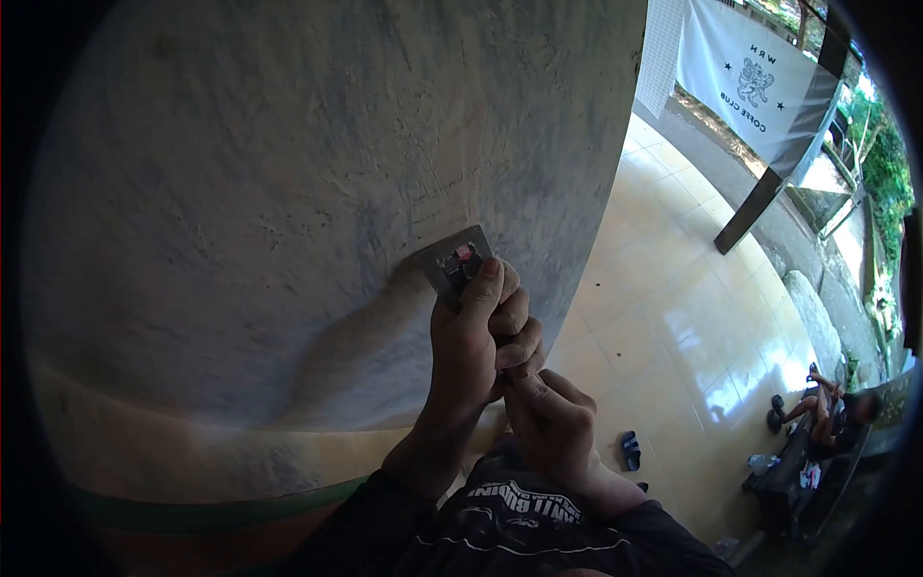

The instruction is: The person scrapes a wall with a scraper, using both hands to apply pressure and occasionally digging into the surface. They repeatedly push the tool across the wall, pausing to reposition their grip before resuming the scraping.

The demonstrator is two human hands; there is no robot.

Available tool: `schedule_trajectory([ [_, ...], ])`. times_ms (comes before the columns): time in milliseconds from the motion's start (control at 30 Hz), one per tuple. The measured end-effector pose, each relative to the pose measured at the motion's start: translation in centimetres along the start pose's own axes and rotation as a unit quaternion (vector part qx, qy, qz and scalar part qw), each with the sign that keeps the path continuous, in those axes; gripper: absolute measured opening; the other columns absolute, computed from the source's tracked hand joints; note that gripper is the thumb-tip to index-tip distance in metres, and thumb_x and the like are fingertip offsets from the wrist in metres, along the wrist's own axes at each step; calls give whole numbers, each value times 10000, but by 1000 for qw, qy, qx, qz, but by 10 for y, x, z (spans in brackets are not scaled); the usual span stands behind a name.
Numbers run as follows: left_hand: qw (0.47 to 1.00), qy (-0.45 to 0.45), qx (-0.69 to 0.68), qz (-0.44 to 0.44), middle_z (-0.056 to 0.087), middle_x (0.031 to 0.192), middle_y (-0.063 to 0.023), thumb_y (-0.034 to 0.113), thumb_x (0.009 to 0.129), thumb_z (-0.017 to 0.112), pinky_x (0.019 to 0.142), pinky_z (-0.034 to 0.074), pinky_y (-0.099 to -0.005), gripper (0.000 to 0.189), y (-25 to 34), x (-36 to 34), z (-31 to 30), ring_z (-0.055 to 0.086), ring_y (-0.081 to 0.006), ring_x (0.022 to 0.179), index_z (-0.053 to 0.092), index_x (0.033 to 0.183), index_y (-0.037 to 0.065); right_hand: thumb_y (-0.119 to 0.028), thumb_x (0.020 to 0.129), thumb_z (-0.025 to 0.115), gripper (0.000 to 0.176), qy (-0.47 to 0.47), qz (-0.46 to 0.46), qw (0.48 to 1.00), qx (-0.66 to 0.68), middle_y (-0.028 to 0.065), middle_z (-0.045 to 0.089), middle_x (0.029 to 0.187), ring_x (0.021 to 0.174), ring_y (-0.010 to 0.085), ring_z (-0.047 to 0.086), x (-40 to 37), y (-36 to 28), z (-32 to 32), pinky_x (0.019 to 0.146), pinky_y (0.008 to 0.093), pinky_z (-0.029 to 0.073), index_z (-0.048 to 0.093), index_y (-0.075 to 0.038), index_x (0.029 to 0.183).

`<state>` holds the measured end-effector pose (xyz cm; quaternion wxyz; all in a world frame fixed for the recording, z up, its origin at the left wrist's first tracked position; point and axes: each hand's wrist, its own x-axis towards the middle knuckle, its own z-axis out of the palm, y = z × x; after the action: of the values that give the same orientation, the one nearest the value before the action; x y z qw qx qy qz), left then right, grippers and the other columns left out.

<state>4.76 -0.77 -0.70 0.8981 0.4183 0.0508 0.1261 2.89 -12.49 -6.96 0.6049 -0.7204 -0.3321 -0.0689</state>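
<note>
My left hand (469, 332) is closed round a putty knife (447, 258), its thumb pressed along the lower part of the flat metal blade. A worn dark and red label shows on the blade. The blade's top edge is right at the grey mottled wall (288, 192), where faint scratch marks run just above it. Directly below, my right hand (558, 418) is closed against the bottom of the left fist, at the handle end. The handle itself is hidden by my fingers.
Glossy cream floor tiles (654, 317) spread to the right, with a sandal (630, 451) on them. A seated person (841, 418) is at the lower right, near a plastic bottle (764, 461). A white banner (750, 82) hangs by a slanted post (750, 212).
</note>
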Motion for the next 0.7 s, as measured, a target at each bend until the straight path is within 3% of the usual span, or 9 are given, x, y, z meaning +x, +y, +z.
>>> schedule_trajectory([
  [33,1000,3,-1,5,255,503,72,327,969,423,297,308,-241,316,-1,-1,0,264,-44,323,388,713,145,105,797,579,351,-31,18,999,-7,143,588,729,612,173,581,0,-2,-3,533,269,446,592,20,1138],
  [200,1000,7,22,8,255,506,72,327,970,417,293,293,-241,326,-1,0,-3,261,-45,324,374,698,152,107,793,581,362,-17,-19,1000,8,147,593,733,616,176,586,-1,10,4,529,266,444,589,19,1143],
  [367,1000,13,8,1,246,503,69,331,969,415,290,285,-242,333,-1,-2,3,252,-48,320,364,691,156,107,786,583,359,-42,26,999,1,148,592,734,627,183,590,-1,0,-5,535,268,448,589,26,1136],
  [700,1000,4,23,12,241,498,71,333,972,408,301,292,-237,333,2,0,5,250,-44,318,360,692,158,111,784,580,336,-5,-3,1000,3,144,581,715,607,181,578,3,0,0,530,262,440,603,28,1109],
])
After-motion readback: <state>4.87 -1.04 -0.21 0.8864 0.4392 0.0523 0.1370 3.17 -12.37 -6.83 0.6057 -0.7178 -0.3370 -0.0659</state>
